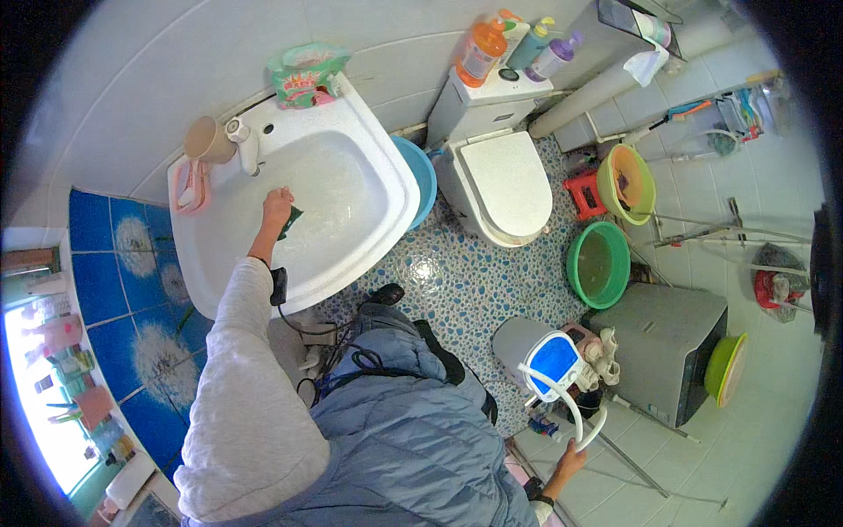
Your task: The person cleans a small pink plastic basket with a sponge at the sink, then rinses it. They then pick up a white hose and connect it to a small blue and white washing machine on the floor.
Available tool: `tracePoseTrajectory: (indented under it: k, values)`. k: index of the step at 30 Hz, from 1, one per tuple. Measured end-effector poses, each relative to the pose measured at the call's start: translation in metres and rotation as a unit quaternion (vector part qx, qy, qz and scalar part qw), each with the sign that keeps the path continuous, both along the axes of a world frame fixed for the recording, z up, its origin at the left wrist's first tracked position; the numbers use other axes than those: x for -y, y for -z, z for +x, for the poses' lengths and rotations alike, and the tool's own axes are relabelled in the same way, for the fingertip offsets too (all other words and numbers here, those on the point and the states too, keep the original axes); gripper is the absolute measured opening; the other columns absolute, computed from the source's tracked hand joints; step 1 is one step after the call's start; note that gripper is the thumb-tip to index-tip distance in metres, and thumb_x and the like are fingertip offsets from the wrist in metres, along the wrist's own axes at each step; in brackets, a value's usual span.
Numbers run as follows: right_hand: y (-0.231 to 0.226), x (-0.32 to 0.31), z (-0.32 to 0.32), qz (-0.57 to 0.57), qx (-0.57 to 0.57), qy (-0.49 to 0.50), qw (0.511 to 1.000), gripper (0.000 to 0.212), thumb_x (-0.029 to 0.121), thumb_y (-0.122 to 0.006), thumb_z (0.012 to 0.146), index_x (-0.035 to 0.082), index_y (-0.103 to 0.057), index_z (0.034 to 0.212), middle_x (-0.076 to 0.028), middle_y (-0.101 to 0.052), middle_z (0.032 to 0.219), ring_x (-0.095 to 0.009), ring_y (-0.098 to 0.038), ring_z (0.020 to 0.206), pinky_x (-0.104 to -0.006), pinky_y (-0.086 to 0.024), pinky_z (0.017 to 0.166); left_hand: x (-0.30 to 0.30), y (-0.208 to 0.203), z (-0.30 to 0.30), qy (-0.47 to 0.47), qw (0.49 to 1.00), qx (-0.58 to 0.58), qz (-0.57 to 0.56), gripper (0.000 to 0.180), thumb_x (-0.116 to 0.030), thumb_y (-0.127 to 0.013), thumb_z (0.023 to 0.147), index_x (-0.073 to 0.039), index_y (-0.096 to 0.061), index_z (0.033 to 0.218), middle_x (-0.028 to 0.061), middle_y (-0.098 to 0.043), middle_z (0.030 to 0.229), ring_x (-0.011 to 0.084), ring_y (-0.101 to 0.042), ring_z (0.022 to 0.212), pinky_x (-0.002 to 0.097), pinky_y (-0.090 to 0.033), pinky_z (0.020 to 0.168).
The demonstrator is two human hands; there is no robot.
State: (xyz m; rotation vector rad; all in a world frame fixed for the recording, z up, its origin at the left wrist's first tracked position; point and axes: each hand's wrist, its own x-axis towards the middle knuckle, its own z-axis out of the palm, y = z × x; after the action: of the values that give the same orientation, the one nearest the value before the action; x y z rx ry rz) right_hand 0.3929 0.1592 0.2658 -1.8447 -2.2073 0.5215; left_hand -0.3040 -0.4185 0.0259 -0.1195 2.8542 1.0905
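My left hand [278, 207] is closed on a dark green scouring pad [291, 223] inside the white sink [399, 162]. It is held over the basin, below the faucet [244, 145]; whether the pad touches the basin is unclear. At the lower right, my right hand [571, 460] is closed around the end of a white looped tube [572, 406]. This tube curves over a grey bin-like appliance [518, 344] with a blue top, standing on the pebble-patterned floor. My right fingers are small in view and partly hidden.
A toilet [505, 180] with pump bottles [481, 53] on its tank stands beyond the sink. Basins, including a green one [600, 263] and a yellow one [626, 180], line the right wall. A grey box-shaped appliance [654, 338] stands beside shoes [604, 356]. A brown cup [209, 140] sits on the sink's rim.
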Motion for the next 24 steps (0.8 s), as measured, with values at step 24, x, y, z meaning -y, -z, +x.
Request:
tracePoseTrajectory:
  k: [24]
  values:
    - [-0.012, 0.028, 0.017, -0.008, 0.006, 0.014, 1.000, 0.034, 0.024, -0.067, 0.083, -0.007, -0.059, 0.095, -0.008, -0.058, 0.073, -0.018, -0.050, 0.064, -0.0363, -0.043, 0.058, -0.071, -0.071, -0.094, -0.236, 0.956, -0.165, -0.060, 0.073, -0.017, -0.073, 0.077, -0.003, -0.031, 0.135, 0.0295, -0.054, 0.109, 0.0439, -0.060, 0.091, 0.0521, -0.046, 0.088]
